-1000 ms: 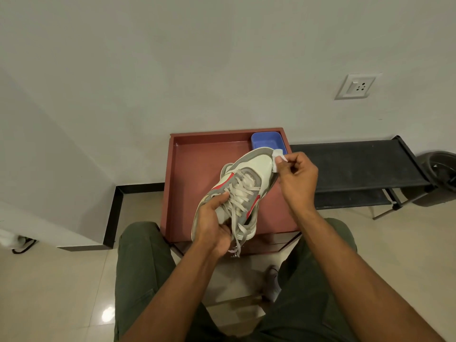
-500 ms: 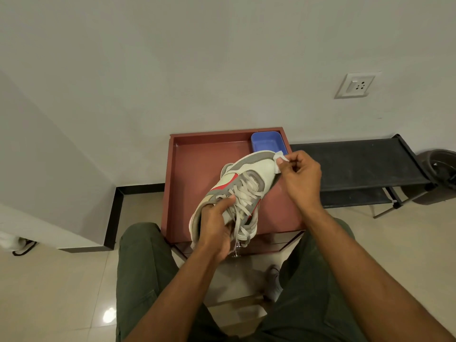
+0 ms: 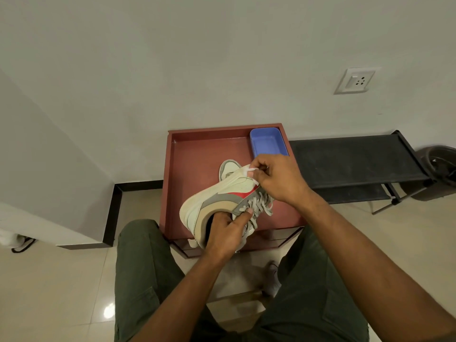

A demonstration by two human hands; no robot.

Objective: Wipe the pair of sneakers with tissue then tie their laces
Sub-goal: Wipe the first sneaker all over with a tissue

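1. Gripping the sneaker (image 3: 222,201) at its collar, the left hand (image 3: 225,233) is curling its fingers into the shoe's opening while the thumb is pressing down on the laces (image 3: 259,206).
2. Pinching a small wad of white tissue (image 3: 249,170) between thumb and fingertips, the right hand (image 3: 278,178) is pressing it against the sneaker's toe end at the far side.
3. Compared with a second ago, the shoe is now lying rolled onto its side, showing its cream side panel, grey trim and red stripe rather than its laced top, and it is sitting lower and nearer the person.
4. Since that earlier moment the right hand has come down and nearer with the tissue, and a second sneaker (image 3: 228,169) is now showing behind the held one, resting on the tray.
5. Both shoes are sitting over a reddish-brown tray-topped table (image 3: 190,169) that is standing against a pale wall.
6. A blue plastic container (image 3: 267,141) is resting in the tray's far right corner.
7. To the right, a low black rack (image 3: 350,159) is running along the wall, with a dark round bin (image 3: 441,169) at its far right end and a white wall socket (image 3: 355,80) above.
8. The person's legs in olive trousers (image 3: 143,280) are framing the near side, over a glossy cream tiled floor (image 3: 61,292).
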